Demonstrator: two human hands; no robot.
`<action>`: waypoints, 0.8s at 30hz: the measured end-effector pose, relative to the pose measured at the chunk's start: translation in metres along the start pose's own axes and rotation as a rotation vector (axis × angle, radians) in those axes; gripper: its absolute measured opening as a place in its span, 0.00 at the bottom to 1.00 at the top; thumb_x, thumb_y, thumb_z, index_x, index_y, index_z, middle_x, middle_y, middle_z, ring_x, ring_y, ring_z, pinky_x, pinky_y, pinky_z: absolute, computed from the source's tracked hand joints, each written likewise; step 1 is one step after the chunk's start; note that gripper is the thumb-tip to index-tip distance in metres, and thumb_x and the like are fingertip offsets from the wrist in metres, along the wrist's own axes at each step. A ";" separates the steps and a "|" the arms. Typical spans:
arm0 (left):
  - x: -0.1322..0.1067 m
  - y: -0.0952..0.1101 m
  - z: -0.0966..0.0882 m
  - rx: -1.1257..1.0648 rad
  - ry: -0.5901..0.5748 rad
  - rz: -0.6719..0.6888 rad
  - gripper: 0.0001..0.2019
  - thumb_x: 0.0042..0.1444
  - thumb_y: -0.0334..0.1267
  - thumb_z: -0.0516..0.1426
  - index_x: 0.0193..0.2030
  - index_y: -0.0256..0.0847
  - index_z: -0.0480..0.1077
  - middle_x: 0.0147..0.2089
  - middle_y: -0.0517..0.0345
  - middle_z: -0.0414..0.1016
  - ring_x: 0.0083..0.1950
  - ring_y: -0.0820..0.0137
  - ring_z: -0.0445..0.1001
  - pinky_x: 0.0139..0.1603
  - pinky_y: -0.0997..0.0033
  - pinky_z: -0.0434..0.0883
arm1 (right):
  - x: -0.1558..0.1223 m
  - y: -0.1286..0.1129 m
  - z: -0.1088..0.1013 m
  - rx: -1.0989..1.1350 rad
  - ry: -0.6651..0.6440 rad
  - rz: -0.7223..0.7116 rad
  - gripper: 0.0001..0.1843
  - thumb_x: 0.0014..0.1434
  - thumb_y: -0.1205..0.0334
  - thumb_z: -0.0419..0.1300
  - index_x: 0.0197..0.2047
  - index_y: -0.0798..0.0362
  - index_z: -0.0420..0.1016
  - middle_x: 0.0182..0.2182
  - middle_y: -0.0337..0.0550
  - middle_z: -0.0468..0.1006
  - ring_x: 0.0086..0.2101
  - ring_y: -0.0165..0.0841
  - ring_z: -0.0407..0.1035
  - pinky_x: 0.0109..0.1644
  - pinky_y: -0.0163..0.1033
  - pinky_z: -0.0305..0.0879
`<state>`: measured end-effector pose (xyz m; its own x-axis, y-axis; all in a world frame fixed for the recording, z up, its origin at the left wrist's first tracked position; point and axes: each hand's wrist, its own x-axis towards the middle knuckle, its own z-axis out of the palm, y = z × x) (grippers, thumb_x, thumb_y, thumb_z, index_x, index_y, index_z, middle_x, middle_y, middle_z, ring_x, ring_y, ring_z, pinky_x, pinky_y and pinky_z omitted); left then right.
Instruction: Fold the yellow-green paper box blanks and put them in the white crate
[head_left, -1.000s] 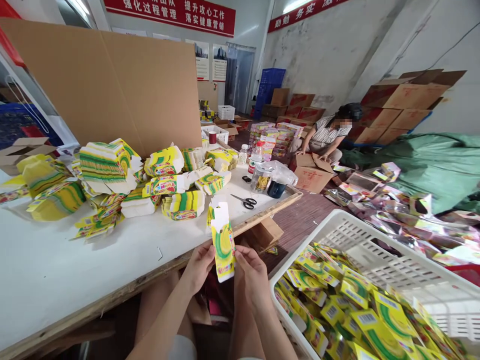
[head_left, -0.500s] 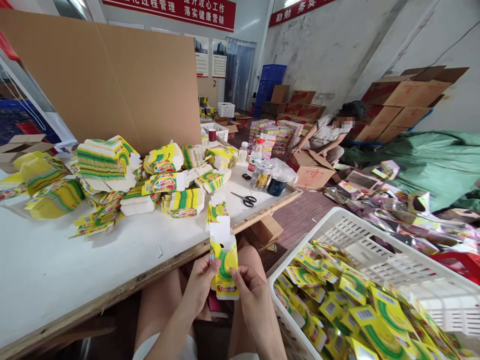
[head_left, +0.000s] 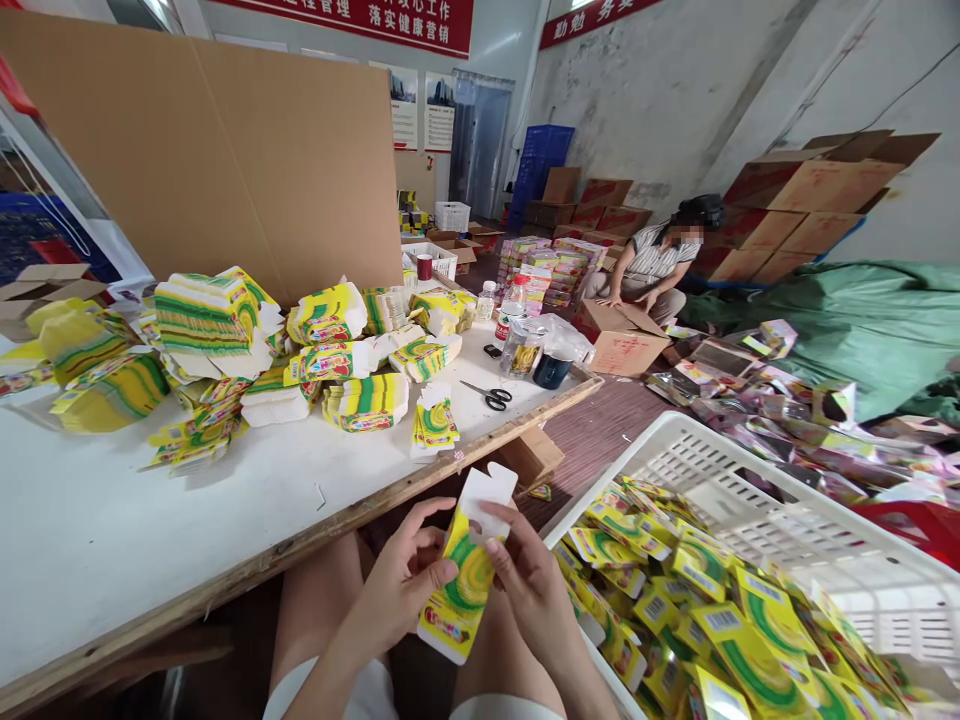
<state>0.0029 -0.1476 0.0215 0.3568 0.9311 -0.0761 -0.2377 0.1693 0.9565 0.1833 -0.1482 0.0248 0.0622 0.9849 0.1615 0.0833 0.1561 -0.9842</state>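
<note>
A yellow and green carton (head_left: 466, 570) with a white top flap is held tilted above my lap. My left hand (head_left: 411, 575) grips its left edge with the thumb on the printed front. On the other side my right hand (head_left: 525, 560) pinches the carton near the base of the flap. A small stack of flat cartons (head_left: 435, 420) lies on the table edge just beyond. Several bundles of the same flat cartons (head_left: 367, 405) are heaped farther left on the white table (head_left: 225, 540).
At my right stands a white plastic basket (head_left: 660, 435) full of yellow cartons (head_left: 742, 630). Scissors (head_left: 491, 397), a dark mug (head_left: 553, 370) and a bottle (head_left: 510, 305) sit on the table. A person (head_left: 649, 265) crouches behind an open cardboard box (head_left: 622, 335).
The carton has come closer to me and tilted, its top leaning right. My right hand has moved up to its flap. The crouching person has raised their head slightly.
</note>
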 end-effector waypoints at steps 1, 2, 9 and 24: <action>-0.001 0.001 0.000 -0.023 0.008 0.010 0.31 0.59 0.43 0.63 0.66 0.46 0.56 0.50 0.48 0.79 0.45 0.62 0.79 0.45 0.66 0.72 | -0.002 0.000 0.000 0.064 -0.028 0.011 0.25 0.63 0.49 0.61 0.61 0.46 0.68 0.36 0.45 0.81 0.31 0.37 0.76 0.33 0.40 0.74; -0.001 0.002 0.001 -0.043 0.017 0.025 0.33 0.60 0.42 0.63 0.67 0.47 0.54 0.50 0.49 0.79 0.46 0.62 0.79 0.47 0.66 0.72 | -0.003 0.000 0.000 0.134 -0.049 0.015 0.27 0.64 0.50 0.60 0.64 0.44 0.63 0.39 0.46 0.81 0.33 0.38 0.77 0.35 0.40 0.74; -0.006 0.011 0.007 0.009 -0.092 0.018 0.22 0.58 0.41 0.64 0.58 0.46 0.67 0.48 0.52 0.78 0.46 0.65 0.77 0.47 0.69 0.72 | -0.007 -0.008 -0.004 0.098 -0.115 0.019 0.14 0.64 0.50 0.61 0.47 0.48 0.77 0.39 0.47 0.81 0.39 0.39 0.76 0.42 0.40 0.73; -0.009 0.005 0.011 -0.013 -0.034 -0.032 0.27 0.58 0.42 0.64 0.63 0.45 0.63 0.50 0.48 0.80 0.46 0.61 0.79 0.46 0.65 0.75 | -0.003 -0.005 -0.014 -0.010 -0.045 -0.164 0.13 0.64 0.50 0.60 0.43 0.48 0.81 0.34 0.45 0.78 0.38 0.40 0.72 0.44 0.42 0.69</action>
<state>0.0083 -0.1585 0.0296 0.3946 0.9137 -0.0970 -0.2371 0.2033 0.9500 0.1962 -0.1534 0.0306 0.0029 0.9487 0.3163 0.0981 0.3145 -0.9442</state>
